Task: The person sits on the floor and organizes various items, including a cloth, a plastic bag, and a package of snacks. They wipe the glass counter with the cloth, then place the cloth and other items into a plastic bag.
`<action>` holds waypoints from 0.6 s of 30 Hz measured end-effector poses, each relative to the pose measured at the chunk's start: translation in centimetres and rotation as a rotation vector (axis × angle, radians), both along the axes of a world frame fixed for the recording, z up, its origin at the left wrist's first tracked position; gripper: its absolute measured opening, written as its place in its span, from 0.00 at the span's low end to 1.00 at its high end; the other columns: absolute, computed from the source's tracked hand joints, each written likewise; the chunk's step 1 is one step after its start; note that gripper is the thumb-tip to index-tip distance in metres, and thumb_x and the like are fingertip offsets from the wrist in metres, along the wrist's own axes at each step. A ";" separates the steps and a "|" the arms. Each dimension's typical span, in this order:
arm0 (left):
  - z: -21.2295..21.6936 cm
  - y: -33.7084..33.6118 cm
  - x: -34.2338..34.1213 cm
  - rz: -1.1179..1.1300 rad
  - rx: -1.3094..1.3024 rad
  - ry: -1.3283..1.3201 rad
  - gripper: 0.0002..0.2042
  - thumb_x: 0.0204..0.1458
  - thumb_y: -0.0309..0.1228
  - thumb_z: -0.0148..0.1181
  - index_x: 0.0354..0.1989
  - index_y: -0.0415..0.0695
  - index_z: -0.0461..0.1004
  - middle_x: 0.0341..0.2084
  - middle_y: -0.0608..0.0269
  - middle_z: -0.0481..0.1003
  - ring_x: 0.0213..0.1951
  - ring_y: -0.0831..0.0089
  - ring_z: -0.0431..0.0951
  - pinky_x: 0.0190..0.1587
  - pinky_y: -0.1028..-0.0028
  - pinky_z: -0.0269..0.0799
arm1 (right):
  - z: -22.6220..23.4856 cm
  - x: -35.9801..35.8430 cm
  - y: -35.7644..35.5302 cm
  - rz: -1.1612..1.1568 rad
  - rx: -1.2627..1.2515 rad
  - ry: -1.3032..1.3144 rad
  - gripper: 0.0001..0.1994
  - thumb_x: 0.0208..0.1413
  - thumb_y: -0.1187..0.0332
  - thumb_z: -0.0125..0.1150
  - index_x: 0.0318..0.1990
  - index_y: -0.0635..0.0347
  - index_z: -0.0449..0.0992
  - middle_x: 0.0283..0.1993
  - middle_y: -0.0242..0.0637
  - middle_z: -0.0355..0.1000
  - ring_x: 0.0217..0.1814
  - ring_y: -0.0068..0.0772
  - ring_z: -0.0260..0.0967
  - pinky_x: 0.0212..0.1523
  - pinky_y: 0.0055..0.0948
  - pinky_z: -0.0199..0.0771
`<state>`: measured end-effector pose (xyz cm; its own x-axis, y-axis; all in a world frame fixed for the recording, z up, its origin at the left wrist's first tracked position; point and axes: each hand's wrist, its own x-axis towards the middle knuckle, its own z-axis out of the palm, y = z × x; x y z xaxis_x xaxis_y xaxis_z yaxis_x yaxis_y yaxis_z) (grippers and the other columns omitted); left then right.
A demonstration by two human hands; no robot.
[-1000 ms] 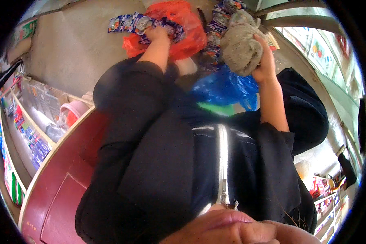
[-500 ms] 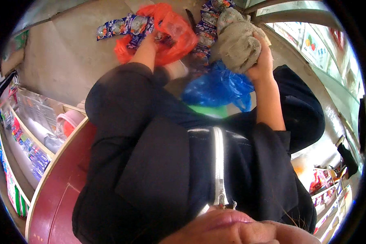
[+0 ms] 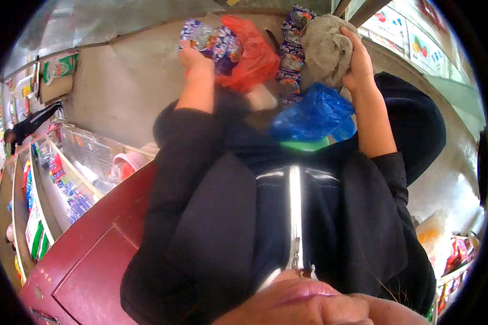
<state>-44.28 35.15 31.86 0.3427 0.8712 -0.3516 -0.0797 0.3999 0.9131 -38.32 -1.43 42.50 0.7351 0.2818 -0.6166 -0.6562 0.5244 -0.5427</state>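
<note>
My left hand [image 3: 198, 60] is closed on a bunch of purple-blue packets [image 3: 226, 47] with round silver scouring pads showing in them. These packets are just left of a crumpled red plastic bag [image 3: 256, 54] and partly overlap it. To the right of the bag lies another strip of similar packets [image 3: 291, 66]. My right hand [image 3: 359, 65] grips a bunched grey cloth [image 3: 324, 49], its thumb and palm along the cloth's right side. A crumpled blue plastic bag [image 3: 312, 115] lies below the cloth, between my knees.
A green item [image 3: 306, 144] shows under the blue bag. At the left stand a red cabinet [image 3: 100, 254], shelves with packaged goods [image 3: 73, 197] and a pink basin [image 3: 131, 161]. A glass-fronted case [image 3: 455, 95] runs along the right.
My left hand has come out of the red bag's opening, and the packets that stretched left are now gathered in it. The right hand still holds the cloth. The whole view has shifted.
</note>
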 end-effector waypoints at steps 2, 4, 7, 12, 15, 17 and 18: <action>4.2 0.0 0.2 -0.045 -0.026 -0.222 0.15 0.55 0.34 0.50 0.46 0.35 0.68 0.42 0.54 0.73 0.38 0.62 0.76 0.40 0.62 0.72 | 2.0 -0.8 -0.3 -0.027 -0.040 0.014 0.19 0.55 0.59 0.56 0.49 0.62 0.70 0.45 0.40 0.73 0.45 0.38 0.72 0.47 0.38 0.73; 9.0 1.3 -1.3 -0.094 0.045 -0.362 0.15 0.57 0.33 0.47 0.49 0.37 0.66 0.44 0.54 0.72 0.43 0.61 0.74 0.45 0.61 0.71 | 2.9 -1.1 -0.2 -0.007 -0.020 -0.008 0.20 0.54 0.59 0.57 0.50 0.62 0.70 0.46 0.40 0.73 0.46 0.37 0.72 0.47 0.37 0.73; 15.1 1.0 -2.6 -0.236 0.141 -0.512 0.16 0.57 0.32 0.44 0.52 0.39 0.64 0.47 0.54 0.71 0.51 0.59 0.70 0.51 0.57 0.67 | 2.8 -1.2 -1.4 0.004 0.002 -0.097 0.21 0.54 0.58 0.58 0.51 0.61 0.69 0.46 0.39 0.72 0.46 0.36 0.72 0.47 0.37 0.73; 21.1 -0.5 -3.9 -0.475 0.231 -0.611 0.23 0.54 0.34 0.45 0.58 0.39 0.61 0.55 0.55 0.66 0.57 0.56 0.65 0.59 0.52 0.57 | 5.5 -0.4 -3.2 0.052 0.057 -0.271 0.21 0.54 0.56 0.58 0.50 0.59 0.70 0.46 0.38 0.73 0.46 0.35 0.72 0.45 0.33 0.74; 22.1 -2.3 -3.6 -0.560 0.182 -0.590 0.26 0.46 0.33 0.50 0.57 0.40 0.62 0.54 0.55 0.67 0.57 0.54 0.64 0.59 0.50 0.56 | 11.2 0.0 -2.6 0.143 0.231 -0.369 0.18 0.57 0.56 0.51 0.46 0.61 0.71 0.40 0.42 0.75 0.38 0.35 0.75 0.42 0.34 0.77; 21.0 -2.8 -3.0 -0.598 0.172 -0.566 0.26 0.46 0.32 0.51 0.56 0.41 0.63 0.53 0.55 0.67 0.56 0.54 0.65 0.58 0.50 0.56 | 14.3 0.7 -2.5 0.210 0.156 -0.414 0.19 0.56 0.56 0.52 0.46 0.63 0.71 0.40 0.43 0.75 0.38 0.35 0.75 0.42 0.34 0.77; 19.7 -4.2 -1.4 -0.577 -0.017 -0.506 0.25 0.43 0.31 0.52 0.55 0.41 0.64 0.51 0.56 0.69 0.55 0.56 0.66 0.59 0.52 0.56 | 15.3 2.0 -3.5 0.208 0.164 -0.430 0.20 0.56 0.56 0.52 0.45 0.65 0.71 0.39 0.43 0.75 0.37 0.36 0.75 0.41 0.34 0.77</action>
<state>-45.66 30.98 51.60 0.8640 0.5017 -0.0422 -0.2613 0.5186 0.8141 -36.33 -4.91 57.81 0.8307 0.5174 -0.2056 -0.4911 0.5070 -0.7084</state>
